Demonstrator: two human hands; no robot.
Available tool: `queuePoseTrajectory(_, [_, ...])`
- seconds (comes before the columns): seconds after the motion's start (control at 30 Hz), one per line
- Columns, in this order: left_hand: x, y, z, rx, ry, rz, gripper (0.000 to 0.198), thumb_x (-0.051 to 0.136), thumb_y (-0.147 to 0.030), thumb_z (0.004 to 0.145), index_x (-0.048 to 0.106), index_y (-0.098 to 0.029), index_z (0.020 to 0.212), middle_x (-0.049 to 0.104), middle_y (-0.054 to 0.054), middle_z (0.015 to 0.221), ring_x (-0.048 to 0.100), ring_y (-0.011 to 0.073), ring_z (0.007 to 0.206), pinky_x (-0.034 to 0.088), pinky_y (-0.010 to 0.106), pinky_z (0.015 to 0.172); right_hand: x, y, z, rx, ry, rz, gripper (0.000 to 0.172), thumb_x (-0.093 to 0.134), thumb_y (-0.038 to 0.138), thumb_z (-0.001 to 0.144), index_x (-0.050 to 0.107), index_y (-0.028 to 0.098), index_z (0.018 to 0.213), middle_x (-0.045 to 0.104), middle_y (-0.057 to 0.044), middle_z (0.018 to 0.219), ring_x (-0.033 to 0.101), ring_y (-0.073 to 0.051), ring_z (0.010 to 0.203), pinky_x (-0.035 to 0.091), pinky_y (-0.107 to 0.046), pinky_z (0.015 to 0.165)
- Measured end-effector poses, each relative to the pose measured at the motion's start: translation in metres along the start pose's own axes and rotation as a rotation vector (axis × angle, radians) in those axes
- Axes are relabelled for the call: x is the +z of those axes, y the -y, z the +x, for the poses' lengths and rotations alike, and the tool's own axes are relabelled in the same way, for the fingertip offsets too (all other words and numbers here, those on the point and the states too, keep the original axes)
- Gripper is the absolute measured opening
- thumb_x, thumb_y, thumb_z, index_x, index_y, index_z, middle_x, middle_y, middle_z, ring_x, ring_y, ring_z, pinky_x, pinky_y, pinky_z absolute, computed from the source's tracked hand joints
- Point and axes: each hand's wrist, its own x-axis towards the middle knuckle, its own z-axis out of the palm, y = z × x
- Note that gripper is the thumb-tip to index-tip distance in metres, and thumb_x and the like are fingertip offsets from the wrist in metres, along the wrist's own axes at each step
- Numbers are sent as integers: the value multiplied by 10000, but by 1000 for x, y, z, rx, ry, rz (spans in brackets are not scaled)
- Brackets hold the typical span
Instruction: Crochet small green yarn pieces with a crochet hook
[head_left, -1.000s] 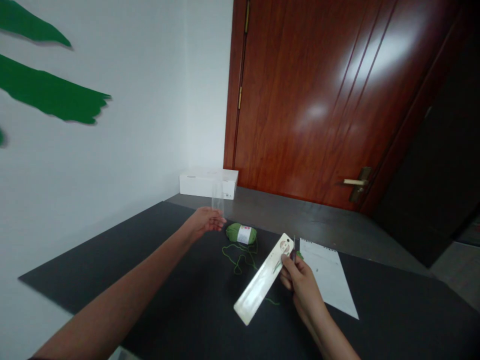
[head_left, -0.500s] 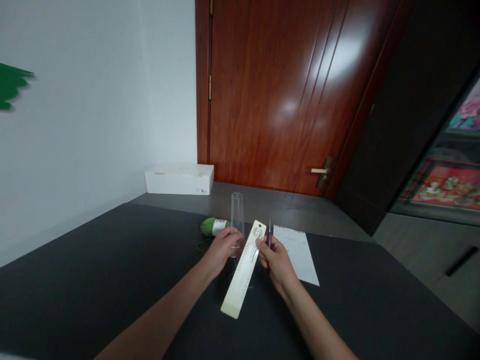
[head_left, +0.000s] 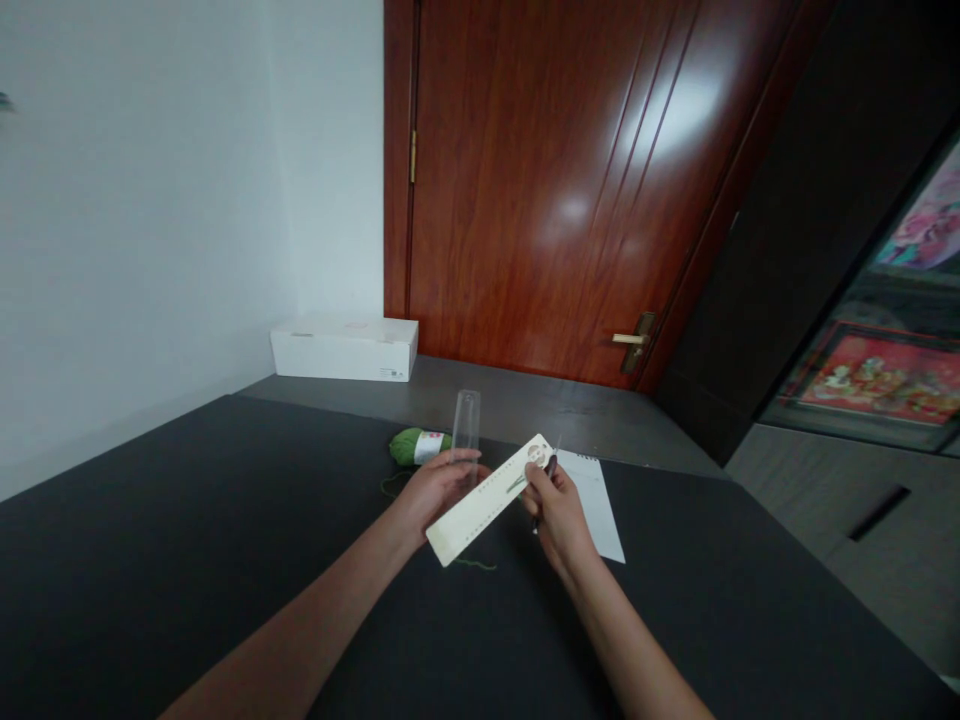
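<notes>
My left hand is closed on a clear plastic sleeve that stands upright above its fingers. My right hand pinches the top end of a long cream card and also grips a thin dark hook. The card slants down to the left and its lower end rests against my left hand. Both hands hover over a dark table. A green yarn ball with a white label lies just behind my left hand, a loose green strand trailing toward me.
A white sheet of paper lies on the table to the right of my right hand. A white box sits on the grey floor by the wall. A red-brown door with a brass handle stands behind.
My left hand came in from the yarn ball toward my right hand with the clear sleeve. The card turned from steep to nearly flat. The view swung right.
</notes>
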Motion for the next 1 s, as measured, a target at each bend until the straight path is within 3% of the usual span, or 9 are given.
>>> queuePoseTrajectory(0.23, [-14, -15, 10, 92, -103, -101, 190, 636, 12, 744, 648, -100, 897, 726, 93, 703, 704, 185, 625, 567, 289, 620, 5, 16, -11, -261, 26, -6, 305, 775, 367, 791, 529, 215, 890, 465, 88, 669, 323, -35, 472, 264, -159, 413])
queuePoseTrajectory(0.37, [-18, -24, 12, 137, -131, -143, 216, 601, 44, 734, 635, -100, 893, 726, 112, 701, 729, 245, 692, 601, 395, 692, 6, 26, -21, -441, 57, -20, 236, 736, 290, 837, 509, 223, 830, 539, 59, 755, 382, -43, 481, 302, -166, 421])
queuePoseTrajectory(0.43, [-18, -28, 11, 145, -130, -162, 234, 587, 58, 722, 631, -96, 892, 719, 112, 697, 726, 253, 693, 605, 429, 715, 6, 29, -28, -559, 143, -132, 214, 708, 237, 854, 513, 210, 770, 613, 10, 867, 492, -70, 548, 370, -188, 458])
queuePoseTrajectory(0.5, [-17, -31, 11, 146, -129, -182, 235, 569, 68, 720, 627, -91, 882, 707, 106, 692, 714, 235, 673, 607, 419, 713, 7, 29, -35, -701, 236, -288, 165, 657, 179, 881, 545, 210, 765, 643, -19, 886, 613, -133, 713, 477, -246, 588])
queuePoseTrajectory(0.6, [-16, -37, 9, 134, -136, -206, 222, 537, 69, 741, 624, -80, 880, 683, 96, 673, 689, 206, 627, 604, 382, 681, 9, 26, -46, -893, 507, -529, 109, 579, 136, 918, 595, 219, 850, 672, -56, 929, 658, -178, 840, 530, -316, 717])
queuePoseTrajectory(0.7, [-17, -42, 7, 117, -163, -226, 255, 520, 81, 748, 621, -72, 926, 678, 99, 675, 685, 206, 609, 593, 343, 635, 11, 25, -52, -1029, 713, -674, 103, 550, 139, 941, 600, 223, 971, 678, -85, 979, 664, -183, 851, 536, -312, 700])
queuePoseTrajectory(1.0, [-22, -54, 7, 13, -178, -386, 220, 529, 52, 797, 604, -104, 933, 661, 75, 675, 673, 209, 585, 585, 339, 599, 17, 21, -55, -1163, 853, -833, 117, 504, 129, 973, 584, 214, 985, 707, -86, 977, 644, -182, 828, 538, -311, 666])
